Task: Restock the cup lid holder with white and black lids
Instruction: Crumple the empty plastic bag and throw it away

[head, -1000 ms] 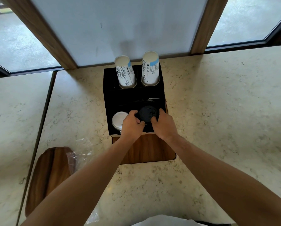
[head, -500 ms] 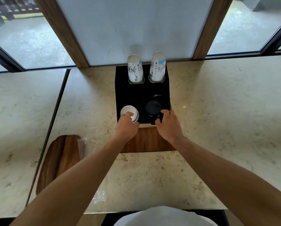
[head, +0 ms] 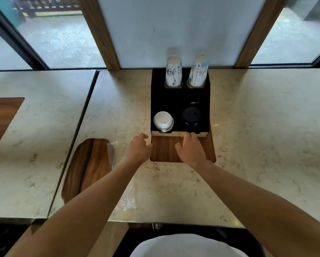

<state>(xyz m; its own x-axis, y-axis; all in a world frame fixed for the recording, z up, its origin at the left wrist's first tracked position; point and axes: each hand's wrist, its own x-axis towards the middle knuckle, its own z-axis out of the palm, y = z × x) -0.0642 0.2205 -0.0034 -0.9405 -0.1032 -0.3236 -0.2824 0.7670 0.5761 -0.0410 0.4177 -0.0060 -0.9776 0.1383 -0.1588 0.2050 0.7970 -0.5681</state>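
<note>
The black lid holder (head: 180, 101) stands at the far middle of the marble counter (head: 257, 136), and everything else is placed from it. Its two front wells are filled: the stack of white lids (head: 163, 121) sits in the front-left well and the stack of black lids (head: 191, 115) in the front-right well, both standing upright with their long axis vertical. Two stacks of paper cups (head: 185, 71) rise from the rear wells.

Both hands are just in front of the holder, on the near side, and hold nothing. The left hand (head: 139, 148) hangs off the holder's front-left corner with its fingers loosely curled, apart from the lids. The right hand (head: 190, 148) lies over the wooden board (head: 164, 149) under the holder, fingers relaxed, with its fingertips (head: 186, 135) at the pale front lip of the holder, directly below the black stack.

From either hand the lids lie straight ahead and slightly up: the white stack is nearer the left hand, the black stack nearer the right. Judging by the filled wells, the restocking looks close to finished. An empty clear plastic wrapper (head: 126, 199) lies on the counter near-left of the holder, beside a wooden tray (head: 86, 169).
</note>
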